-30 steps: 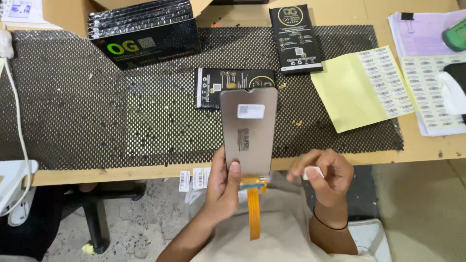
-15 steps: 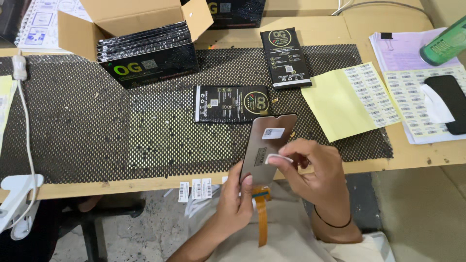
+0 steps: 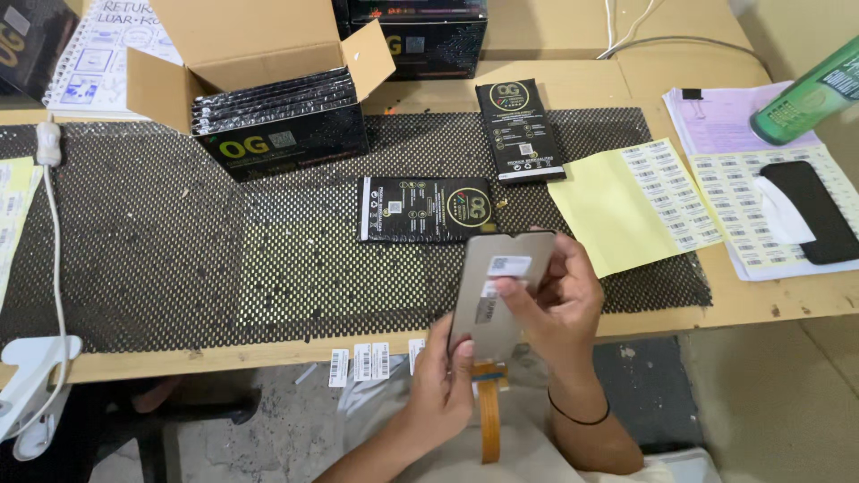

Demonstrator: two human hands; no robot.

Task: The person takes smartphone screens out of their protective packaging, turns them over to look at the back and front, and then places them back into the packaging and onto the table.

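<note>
Left hand (image 3: 445,386) gripping the screen panel (image 3: 497,291) upright, right hand (image 3: 557,304) pinching its white sticker (image 3: 508,266).

Two flat black packages (image 3: 425,208) (image 3: 520,131) lie on the mesh mat; yellow label sheet (image 3: 631,207) just right.

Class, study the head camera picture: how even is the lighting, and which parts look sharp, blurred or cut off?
Head view: lighting soft and even, no hard shadows or glare on the black mesh mat; the flat panel held by the left hand and right hand is reasonably sharp; the green bottle at the top right is cut by the edge and slightly soft.
</note>
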